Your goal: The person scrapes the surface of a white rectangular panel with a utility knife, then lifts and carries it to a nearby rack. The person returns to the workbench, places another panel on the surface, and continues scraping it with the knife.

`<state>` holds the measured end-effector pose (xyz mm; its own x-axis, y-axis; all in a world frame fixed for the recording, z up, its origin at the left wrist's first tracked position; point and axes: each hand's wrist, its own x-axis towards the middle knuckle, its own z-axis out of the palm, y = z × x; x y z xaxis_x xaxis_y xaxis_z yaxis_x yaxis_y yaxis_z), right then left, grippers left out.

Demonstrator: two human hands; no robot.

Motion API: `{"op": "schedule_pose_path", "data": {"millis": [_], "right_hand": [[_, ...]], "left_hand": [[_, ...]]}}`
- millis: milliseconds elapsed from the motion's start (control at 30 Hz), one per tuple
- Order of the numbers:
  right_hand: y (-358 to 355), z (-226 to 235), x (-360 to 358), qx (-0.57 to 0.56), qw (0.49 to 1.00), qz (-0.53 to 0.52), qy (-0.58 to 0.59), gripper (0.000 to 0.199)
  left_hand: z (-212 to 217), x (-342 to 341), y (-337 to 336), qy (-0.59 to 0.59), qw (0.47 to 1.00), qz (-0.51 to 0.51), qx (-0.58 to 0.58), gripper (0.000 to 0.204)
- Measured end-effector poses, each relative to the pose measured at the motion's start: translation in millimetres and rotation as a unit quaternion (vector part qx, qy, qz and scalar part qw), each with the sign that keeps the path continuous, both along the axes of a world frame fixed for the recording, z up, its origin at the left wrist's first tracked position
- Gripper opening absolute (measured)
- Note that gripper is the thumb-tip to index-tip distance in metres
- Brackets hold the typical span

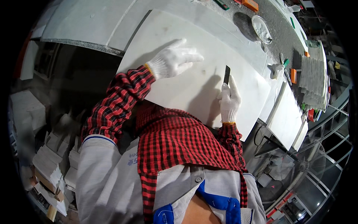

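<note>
A large white slab (175, 89) with a few faint grey specks lies across the workbench in front of me. My left hand (173, 59), in a white knitted glove, rests on its left part with the fingers stretched out. On the right, my gloved right hand (229, 99) is closed around a short dark flat strip (226, 74), which looks like a blade and points away from me. That hand is over the slab's near right part and casts a shadow beside it. Whether the strip has a handle inside the glove is hidden.
A round metal bowl (261, 29) holding something white stands on the dusty bench at the far right. Near it are an orange block (250, 5) and a green-handled tool (286, 62). Thin sheets are stacked (314, 74) at the right. White boxes (48, 164) sit at lower left.
</note>
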<state>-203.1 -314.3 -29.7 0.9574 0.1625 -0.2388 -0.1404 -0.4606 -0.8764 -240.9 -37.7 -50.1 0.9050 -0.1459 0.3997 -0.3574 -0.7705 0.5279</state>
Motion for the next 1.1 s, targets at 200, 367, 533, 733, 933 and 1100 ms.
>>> {"op": "schedule_pose_path", "data": {"millis": [200, 367, 533, 733, 933, 1100], "right_hand": [[34, 1, 3, -0.025, 0.994, 0.103, -0.039, 0.041], [78, -6, 14, -0.169, 0.95, 0.217, -0.146, 0.044], [95, -5, 5, -0.27, 0.91, 0.237, -0.208, 0.047], [115, -8, -2, -0.293, 0.906, 0.216, -0.217, 0.049], [113, -13, -4, -0.261, 0.92, 0.18, -0.231, 0.049], [130, -10, -11, -0.264, 0.933, 0.161, -0.185, 0.047]], "left_hand": [[27, -69, 41, 0.188, 0.908, 0.154, -0.341, 0.031], [24, -60, 82, 0.024, 0.973, 0.191, -0.126, 0.041], [-7, -35, 111, 0.015, 0.97, 0.184, 0.159, 0.059], [-23, -26, 115, 0.037, 0.969, 0.182, 0.165, 0.065], [-23, -27, 119, 0.052, 0.967, 0.197, 0.154, 0.066], [-23, -24, 117, 0.063, 0.969, 0.198, 0.137, 0.066]]}}
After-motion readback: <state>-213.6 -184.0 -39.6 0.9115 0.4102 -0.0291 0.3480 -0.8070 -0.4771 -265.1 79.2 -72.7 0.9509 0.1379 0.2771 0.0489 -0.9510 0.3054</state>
